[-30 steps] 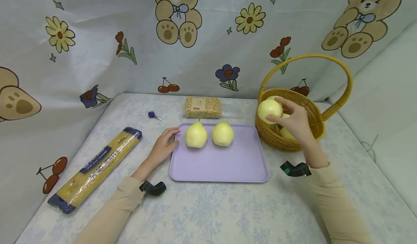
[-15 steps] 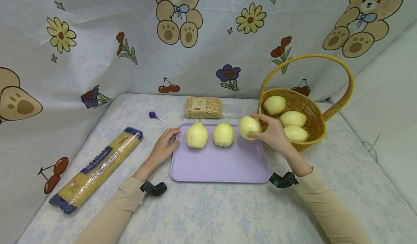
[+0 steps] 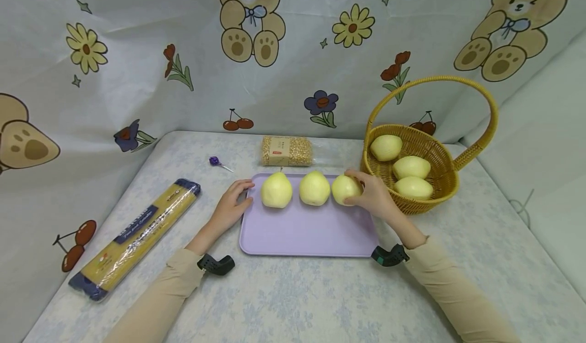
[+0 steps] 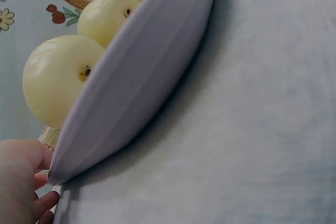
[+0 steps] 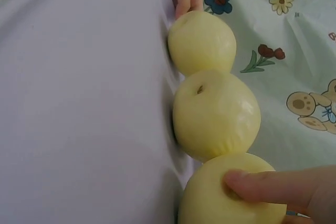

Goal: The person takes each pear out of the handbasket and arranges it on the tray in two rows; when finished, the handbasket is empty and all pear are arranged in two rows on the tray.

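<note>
Pear [image 3: 343, 190], pale yellow and round, stood at the far right corner of a lilac tray [image 3: 309, 231] on a cloth-covered surface [image 3: 297, 299], just beside the middle pear [image 3: 314, 188], with the end pear [image 3: 276, 190] completing the row; whether its full weight lay on the tray could not be told. The grip of a person's right hand [image 3: 374, 195] was closed around the fruit, the thumb [image 5: 252, 184] pressed close to its dimple in the right wrist view. The left hand [image 3: 231, 204] touched the tray's left rim, though how firmly its fingers took hold could not be made out. Three more pears [image 3: 386, 147] lay in a woven basket [image 3: 441, 167] to the right

The fruit looked moderately heavy for its size, firm rather than yielding, and likely to bruise under a hard squeeze. Its smooth, faintly glossy skin suggested a slight slipperiness, and its rounded form a readiness to roll if released off balance. The best hold appeared to be across the widest part, thumb opposite fingers, with light, even pressure and no pull on any stem, leaving the base free to settle flat
</note>
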The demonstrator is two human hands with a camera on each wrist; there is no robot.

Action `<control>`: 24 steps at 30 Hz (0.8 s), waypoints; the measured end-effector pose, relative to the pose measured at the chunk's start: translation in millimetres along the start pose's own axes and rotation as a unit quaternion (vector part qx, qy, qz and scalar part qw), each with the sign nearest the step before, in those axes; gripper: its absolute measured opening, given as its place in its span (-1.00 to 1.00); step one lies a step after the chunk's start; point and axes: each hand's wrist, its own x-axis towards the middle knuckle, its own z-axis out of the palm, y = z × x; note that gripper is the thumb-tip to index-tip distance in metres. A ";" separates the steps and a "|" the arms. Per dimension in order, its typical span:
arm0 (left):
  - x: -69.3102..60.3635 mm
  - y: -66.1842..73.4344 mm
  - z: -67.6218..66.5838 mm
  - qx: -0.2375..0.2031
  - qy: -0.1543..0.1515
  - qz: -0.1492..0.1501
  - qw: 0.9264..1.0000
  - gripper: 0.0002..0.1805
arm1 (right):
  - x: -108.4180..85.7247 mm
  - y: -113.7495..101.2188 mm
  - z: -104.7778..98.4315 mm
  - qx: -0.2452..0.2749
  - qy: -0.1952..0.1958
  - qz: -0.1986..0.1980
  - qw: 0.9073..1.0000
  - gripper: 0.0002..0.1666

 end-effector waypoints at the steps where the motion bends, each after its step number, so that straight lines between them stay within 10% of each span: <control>1: 0.1 0.4 -0.2 0.001 0.000 0.002 1.000 -0.57 | 0.1 0.2 0.1 -0.001 -0.003 0.000 1.000 -0.19; 24: -1.2 0.3 -1.2 0.005 0.003 0.008 1.000 -0.57 | -3.0 -6.1 -28.5 0.033 -0.037 -0.034 0.998 -0.24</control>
